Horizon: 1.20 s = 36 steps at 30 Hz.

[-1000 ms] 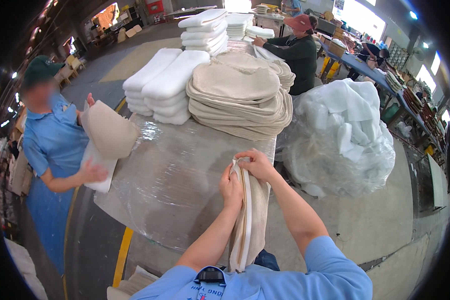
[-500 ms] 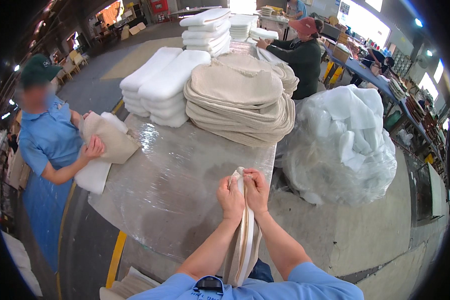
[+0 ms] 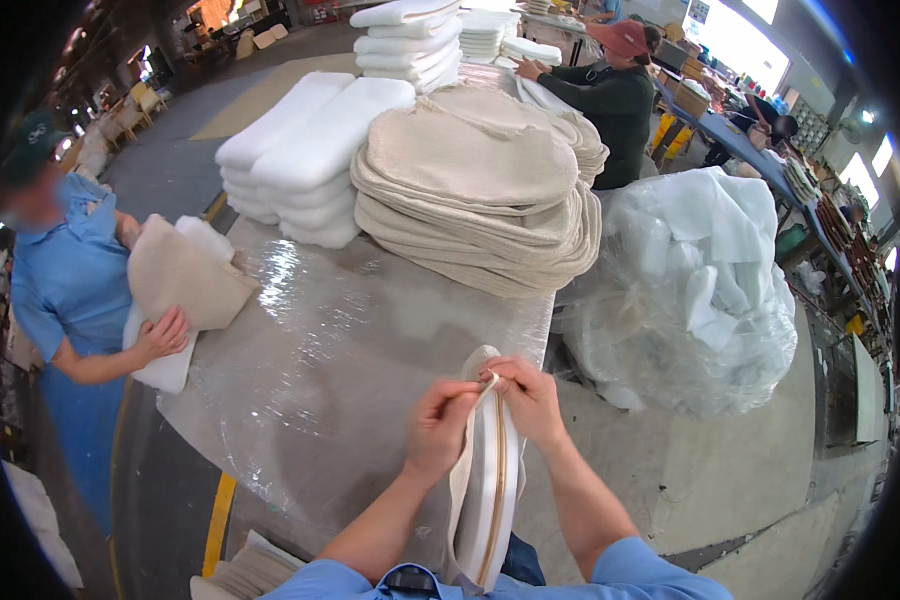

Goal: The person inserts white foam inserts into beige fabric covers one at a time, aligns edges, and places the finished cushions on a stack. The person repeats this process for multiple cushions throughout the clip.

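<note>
A beige fabric cushion cover [image 3: 458, 510] stands on edge between my forearms, its long side toward me. Along that side a brown zipper [image 3: 501, 450] runs down a white band. My left hand [image 3: 438, 428] pinches the beige edge near the far end of the zipper. Beside it, my right hand [image 3: 530, 400] is closed on the cover at the same end, fingertips almost touching those of the left. Whether the right fingers hold a zipper pull is too small to tell. The cover's rounded far tip shows just beyond both hands.
On the plastic-wrapped table [image 3: 320, 340] lie stacked beige covers [image 3: 470, 170] and white pads [image 3: 300, 160]. A clear bag of white padding [image 3: 690, 290] stands at right. At left a co-worker handles a beige cover [image 3: 185, 275]; another person [image 3: 610, 110] works behind the stacks.
My hands have shifted from gripping the far end together to pinching its edges a little apart. The cover has opened wider, showing more of the zipper and white band. The view has shifted slightly.
</note>
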Available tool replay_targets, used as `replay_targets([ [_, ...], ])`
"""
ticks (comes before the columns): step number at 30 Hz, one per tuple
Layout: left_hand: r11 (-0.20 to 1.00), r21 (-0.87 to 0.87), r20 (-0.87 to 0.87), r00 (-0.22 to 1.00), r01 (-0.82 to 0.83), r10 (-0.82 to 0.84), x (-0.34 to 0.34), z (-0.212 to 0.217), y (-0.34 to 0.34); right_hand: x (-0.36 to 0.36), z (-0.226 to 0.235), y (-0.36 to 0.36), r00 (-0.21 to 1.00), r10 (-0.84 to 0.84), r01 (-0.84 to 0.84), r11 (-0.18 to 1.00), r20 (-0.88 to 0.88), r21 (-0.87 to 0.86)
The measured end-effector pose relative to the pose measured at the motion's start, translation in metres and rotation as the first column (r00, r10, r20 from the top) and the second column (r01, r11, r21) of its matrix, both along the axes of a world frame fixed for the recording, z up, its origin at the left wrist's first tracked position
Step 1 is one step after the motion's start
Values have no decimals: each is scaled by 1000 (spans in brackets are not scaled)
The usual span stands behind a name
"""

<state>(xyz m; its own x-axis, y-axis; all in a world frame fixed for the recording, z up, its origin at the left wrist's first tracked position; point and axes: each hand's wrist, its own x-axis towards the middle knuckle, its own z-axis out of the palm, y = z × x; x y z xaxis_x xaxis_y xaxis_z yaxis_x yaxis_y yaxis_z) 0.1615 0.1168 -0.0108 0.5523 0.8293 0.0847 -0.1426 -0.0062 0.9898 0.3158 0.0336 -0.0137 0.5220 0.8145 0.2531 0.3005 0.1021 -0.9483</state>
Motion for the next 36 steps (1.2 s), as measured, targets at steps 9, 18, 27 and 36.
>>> replay_targets([
  [9, 361, -911, 126, 968, 199, -218, 35, -143, 19, -43, -1, -24, 959, -214, 247, 953, -187, 178],
  [18, 515, -797, 171, 936, 315, -309, 59, -169, 57, -42, -10, -20, 940, -156, 244, 928, -302, 280],
  [27, 845, -303, -8, 885, 442, -465, 78, -97, 77, -40, -18, -17, 947, -127, 230, 910, -295, 345],
  [36, 667, 462, -127, 788, 585, -603, 93, 6, 77, -36, -24, -10, 961, -170, 226, 938, -220, 263],
])
